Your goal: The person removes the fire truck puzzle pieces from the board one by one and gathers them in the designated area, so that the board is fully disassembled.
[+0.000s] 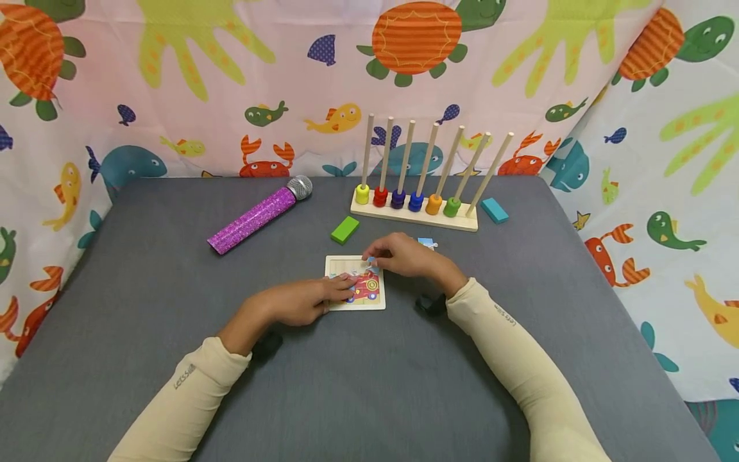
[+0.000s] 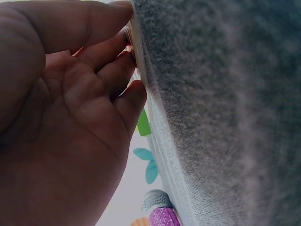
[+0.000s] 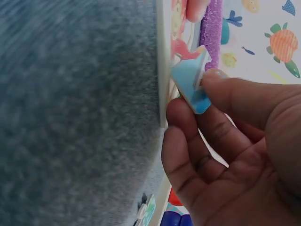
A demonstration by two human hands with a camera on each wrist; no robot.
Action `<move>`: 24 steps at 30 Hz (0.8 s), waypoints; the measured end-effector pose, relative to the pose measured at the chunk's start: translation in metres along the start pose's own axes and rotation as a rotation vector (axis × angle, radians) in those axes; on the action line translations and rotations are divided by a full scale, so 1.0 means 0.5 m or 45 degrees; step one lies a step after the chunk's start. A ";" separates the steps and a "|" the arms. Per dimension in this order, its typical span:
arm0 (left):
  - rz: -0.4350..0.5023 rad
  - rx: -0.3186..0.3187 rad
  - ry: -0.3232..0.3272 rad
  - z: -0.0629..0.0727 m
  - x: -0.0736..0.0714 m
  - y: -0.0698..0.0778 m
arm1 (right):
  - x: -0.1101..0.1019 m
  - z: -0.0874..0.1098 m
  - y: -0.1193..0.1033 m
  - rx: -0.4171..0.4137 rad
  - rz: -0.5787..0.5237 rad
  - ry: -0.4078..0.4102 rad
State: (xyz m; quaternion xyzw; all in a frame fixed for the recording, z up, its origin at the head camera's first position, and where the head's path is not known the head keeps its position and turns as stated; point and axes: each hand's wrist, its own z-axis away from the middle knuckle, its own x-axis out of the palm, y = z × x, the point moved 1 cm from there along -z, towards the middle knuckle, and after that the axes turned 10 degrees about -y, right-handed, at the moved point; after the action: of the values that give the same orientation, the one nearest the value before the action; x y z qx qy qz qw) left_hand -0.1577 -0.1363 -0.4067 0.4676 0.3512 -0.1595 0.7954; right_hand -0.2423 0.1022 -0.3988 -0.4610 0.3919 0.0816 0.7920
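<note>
A small wooden jigsaw board (image 1: 360, 307) with a red vehicle picture lies flat on the grey table. My left hand (image 1: 303, 300) rests on its left side, the fingers extended over the picture. In the left wrist view, the thumb (image 2: 94, 23) is at the board's edge. At the board's upper right corner, my right hand (image 1: 404, 255) pinches a blue puzzle piece (image 3: 190, 77) between thumb and fingers. That piece is tilted up in the right wrist view, its lower edge right at the board. Another puzzle piece (image 1: 426, 242) lies just behind the right hand.
Behind the board lies a green block (image 1: 344, 230). A purple glitter microphone (image 1: 254, 220) is at back left. A wooden peg stand (image 1: 416, 219) with coloured beads stands at back right, beside a teal block (image 1: 494, 210). A patterned curtain (image 1: 219, 128) hangs behind the table.
</note>
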 end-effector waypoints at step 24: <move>0.018 -0.012 0.014 0.003 0.002 0.004 | -0.035 0.038 0.010 0.025 0.000 0.096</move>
State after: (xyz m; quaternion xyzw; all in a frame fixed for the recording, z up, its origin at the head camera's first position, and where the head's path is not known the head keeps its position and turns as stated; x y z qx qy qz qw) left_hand -0.1551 -0.1365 -0.4054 0.4672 0.3528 -0.1496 0.7968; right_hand -0.2463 0.1240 -0.3847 -0.4561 0.4224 0.0602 0.7810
